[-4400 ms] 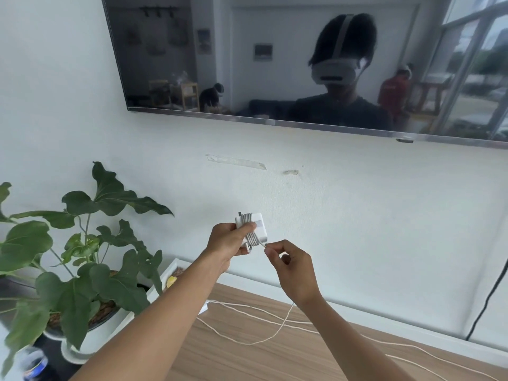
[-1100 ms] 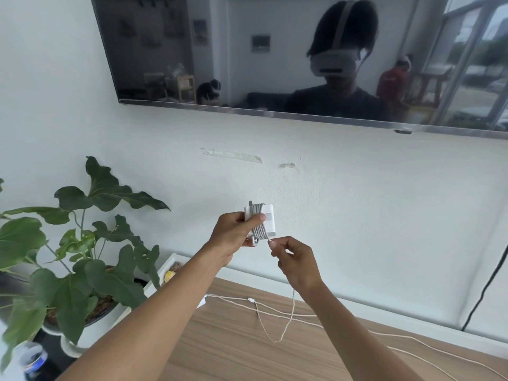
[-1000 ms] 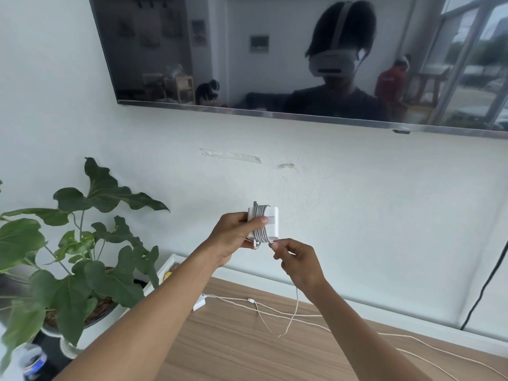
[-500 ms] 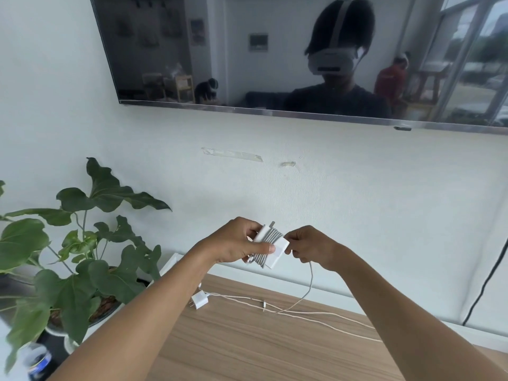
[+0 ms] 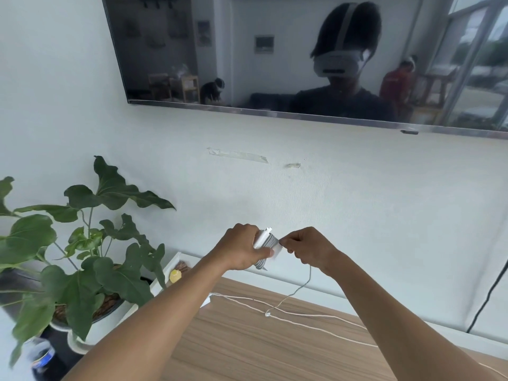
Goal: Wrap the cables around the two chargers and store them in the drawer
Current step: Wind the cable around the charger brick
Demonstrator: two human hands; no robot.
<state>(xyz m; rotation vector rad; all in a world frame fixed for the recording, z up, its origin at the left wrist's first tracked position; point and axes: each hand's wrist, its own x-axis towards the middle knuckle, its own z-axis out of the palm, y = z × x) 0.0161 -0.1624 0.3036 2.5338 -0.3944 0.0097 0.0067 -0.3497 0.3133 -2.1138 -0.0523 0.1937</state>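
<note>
As you hold the charger (image 5: 268, 246) above the desk (image 5: 247, 347), your left hand (image 5: 242, 250) grips its wound body and your right hand (image 5: 308, 248) pinches the cable (image 5: 309, 274) | step: apparently finishing the first wrap | next: likely wind in the short hanging tail and tuck its end

I have just one camera, worn on the person's head. It looks forward at the wall (image 5: 357, 202) and tips down a bit. The TV (image 5: 247, 50) is at 12 o'clock, the plant (image 5: 104, 270) at 8 o'clock, the wooden table (image 5: 247, 347) at 6 o'clock. The left hand (image 5: 242, 250) and right hand (image 5: 310, 250) are close, in the middle.
</note>
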